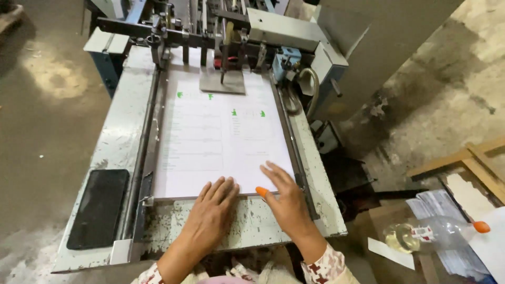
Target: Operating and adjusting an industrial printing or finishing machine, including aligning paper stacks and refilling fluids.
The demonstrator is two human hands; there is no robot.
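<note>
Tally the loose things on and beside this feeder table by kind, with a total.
Stack of printed sheets: 1, under the left hand and right hand
Black phone: 1
Clear plastic bottle: 1
Orange fingertip cover: 1
Total: 4

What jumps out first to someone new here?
Two bare hands pressed flat on the near edge of a white printed paper stack on a worn metal feed table: left hand, right hand with an orange thumb tip. A black phone lies at the table's left, and a plastic bottle on the floor at right.
</note>
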